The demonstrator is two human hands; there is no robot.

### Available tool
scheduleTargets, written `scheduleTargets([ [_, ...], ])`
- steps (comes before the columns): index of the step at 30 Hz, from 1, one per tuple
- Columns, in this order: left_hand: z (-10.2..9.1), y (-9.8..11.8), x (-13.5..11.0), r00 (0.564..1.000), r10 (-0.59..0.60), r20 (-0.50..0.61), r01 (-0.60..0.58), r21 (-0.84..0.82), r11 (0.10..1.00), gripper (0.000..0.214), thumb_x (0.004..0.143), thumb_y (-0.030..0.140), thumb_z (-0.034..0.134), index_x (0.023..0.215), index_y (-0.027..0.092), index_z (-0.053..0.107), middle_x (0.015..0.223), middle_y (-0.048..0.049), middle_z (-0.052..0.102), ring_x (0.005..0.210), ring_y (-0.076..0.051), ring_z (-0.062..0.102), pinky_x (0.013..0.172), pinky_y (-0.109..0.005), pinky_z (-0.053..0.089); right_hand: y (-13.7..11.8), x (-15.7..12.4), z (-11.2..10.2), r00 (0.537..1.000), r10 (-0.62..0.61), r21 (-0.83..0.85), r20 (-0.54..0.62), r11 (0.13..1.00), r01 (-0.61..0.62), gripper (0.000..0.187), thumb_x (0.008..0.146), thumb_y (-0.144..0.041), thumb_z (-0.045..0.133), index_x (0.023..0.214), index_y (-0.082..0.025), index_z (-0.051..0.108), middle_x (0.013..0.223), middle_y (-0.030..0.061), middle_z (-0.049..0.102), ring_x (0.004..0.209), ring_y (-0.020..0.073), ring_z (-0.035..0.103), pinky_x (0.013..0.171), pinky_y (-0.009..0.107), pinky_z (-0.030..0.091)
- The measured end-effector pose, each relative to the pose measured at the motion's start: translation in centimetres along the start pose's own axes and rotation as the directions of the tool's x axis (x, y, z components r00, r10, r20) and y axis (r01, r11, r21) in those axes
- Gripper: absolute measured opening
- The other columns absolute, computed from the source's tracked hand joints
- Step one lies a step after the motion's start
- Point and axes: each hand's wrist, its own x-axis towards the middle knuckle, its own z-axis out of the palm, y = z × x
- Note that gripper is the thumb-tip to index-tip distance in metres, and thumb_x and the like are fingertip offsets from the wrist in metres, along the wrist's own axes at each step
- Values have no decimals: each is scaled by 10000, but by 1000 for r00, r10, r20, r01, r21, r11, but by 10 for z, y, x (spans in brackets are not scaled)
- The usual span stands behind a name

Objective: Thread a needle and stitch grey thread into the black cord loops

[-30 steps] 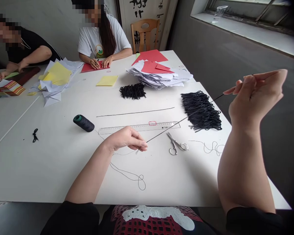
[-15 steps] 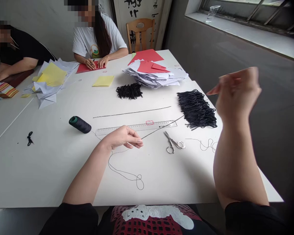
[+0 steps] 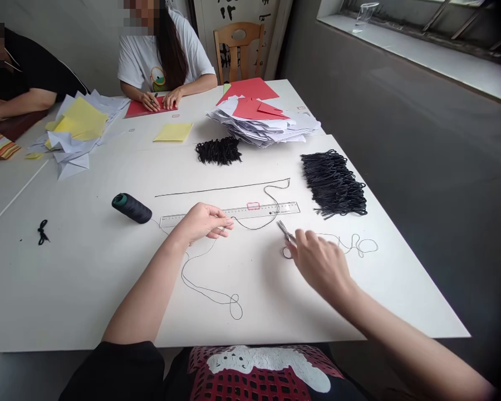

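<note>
My left hand (image 3: pixel 209 224) is closed in a pinch on a thin black cord (image 3: pixel 259 227), above the near edge of a clear ruler (image 3: pixel 290 207). From those fingers the cord curves slackly right across the ruler. My right hand (image 3: pixel 321 259) has its fingers curled over the handles of small metal scissors (image 3: pixel 290 236), hiding one finger ring. The scissors lie on the table, blades pointing away. A straight length of black cord (image 3: pixel 221 187) lies beyond the ruler. A spool of black thread (image 3: pixel 132 208) rests on its side left of it, and loose thread (image 3: pixel 209 292) loops below my left hand.
A big bundle of black cord loops (image 3: pixel 334 184) lies right, a smaller bundle (image 3: pixel 219 151) farther back. Papers (image 3: pixel 267 133) are stacked behind. Loose thread (image 3: pixel 361 246) lies beside my right hand, a small knotted cord (image 3: pixel 43 232) far left. Two people sit across the table (image 3: pixel 87 289).
My right hand has come down from its raised position at the right onto the scissors. The cord, taut before, now hangs slack in a curve from my left hand.
</note>
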Motion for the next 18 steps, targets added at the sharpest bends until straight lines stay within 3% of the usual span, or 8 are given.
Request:
scheduleTargets([
  [3, 0, -1, 2, 1000, 0, -17, 0, -10, 1000, 303, 698, 443, 749, 788, 157, 699, 945, -85, 734, 789, -208, 710, 652, -254, 512, -12, -29, 18, 997, 0, -55, -82, 998, -4, 271, 984, -277, 390, 975, -84, 579, 799, 107, 608, 656, 201, 612, 553, 290, 266],
  [6, 1, -1, 1, 1000, 6, -8, -6, -7, 1000, 317, 692, 456, 753, 796, 161, 702, 953, -84, 733, 784, -205, 711, 650, -251, 515, -17, -36, 26, 994, -2, -83, -113, 996, -8, 281, 984, -174, 338, 1100, -58, 566, 821, 108, 612, 625, 179, 607, 561, 297, 297],
  [8, 2, -1, 0, 1000, 8, -1, -8, -3, 1000, 317, 698, 461, 748, 802, 165, 704, 956, -82, 733, 789, -203, 711, 658, -250, 518, -16, -33, 25, 996, -18, -78, -89, 997, 11, 284, 960, -117, 347, 1152, -55, 547, 870, 116, 607, 643, 176, 606, 549, 293, 304],
  [11, 2, 0, -2, 1000, 14, 9, -14, -7, 1000, 314, 703, 459, 745, 804, 164, 709, 958, -82, 732, 781, -202, 713, 669, -252, 523, -10, -24, 20, 999, -31, -3, 7, 1000, 31, 233, 915, -100, 400, 1078, -96, 567, 970, 123, 574, 655, 167, 586, 499, 277, 276],
  [15, 3, 1, -4, 999, 27, 22, -26, -21, 999, 303, 700, 443, 752, 800, 159, 714, 969, -82, 730, 768, -203, 715, 673, -253, 528, -2, -14, 3, 985, -113, 299, 128, 952, 71, 203, 874, -193, 505, 1067, -166, 563, 1017, 77, 553, 604, 114, 521, 499, 251, 291],
  [16, 3, 0, -4, 999, 29, 26, -29, -22, 999, 298, 702, 440, 751, 799, 160, 714, 974, -81, 729, 770, -203, 716, 670, -251, 527, -3, -13, -2, 973, -190, 427, 131, 897, 117, 199, 869, -225, 524, 1059, -177, 559, 982, 56, 561, 612, 106, 512, 527, 246, 321],
  [18, 3, 0, -4, 999, 32, 39, -31, -20, 999, 288, 711, 435, 745, 802, 164, 715, 983, -78, 728, 772, -200, 716, 662, -243, 524, -6, -12, -11, 923, -370, 677, 110, 708, 203, 161, 874, -303, 538, 973, -176, 553, 863, 18, 563, 635, 97, 493, 582, 236, 362],
])
